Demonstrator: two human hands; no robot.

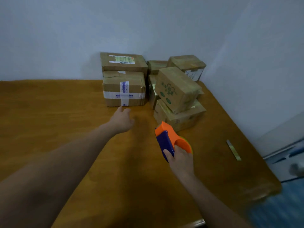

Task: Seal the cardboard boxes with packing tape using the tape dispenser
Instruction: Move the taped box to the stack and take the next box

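Right hand (180, 159) grips orange-and-blue plastic tape dispenser (171, 140); left hand (122, 120), fingers loosely extended, close to brown cardboard box (124, 89) at twelve o'clock; print unreadable.

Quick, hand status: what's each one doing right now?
Left hand: open, holding nothing, stretched out toward the taped box.
Right hand: gripping the tape dispenser.

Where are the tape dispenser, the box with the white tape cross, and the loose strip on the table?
tape dispenser (170, 134): head view, on its orange top.
box with the white tape cross (124, 95): head view, where the tapes cross.
loose strip (233, 150): head view, its middle.
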